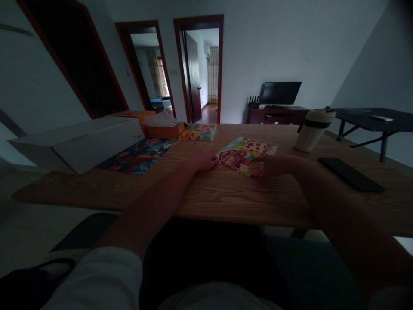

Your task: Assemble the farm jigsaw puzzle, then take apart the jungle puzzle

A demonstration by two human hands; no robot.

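A colourful farm picture sheet (238,155) with a red barn lies flat at a slant on the wooden table. My left hand (205,160) rests on the tabletop, its curled fingertips touching the sheet's left corner. Over the sheet's right front part is my right hand (266,165), dark and blurred, so its fingers are hard to make out. I cannot tell whether that hand holds a small piece or only touches the sheet.
On the left are a long white box (97,144), a dark patterned sheet (140,155), an orange open box (164,129) and another bright sheet (198,132). A tumbler (312,131) and a black flat slab (350,173) occupy the right of the wooden table (226,198).
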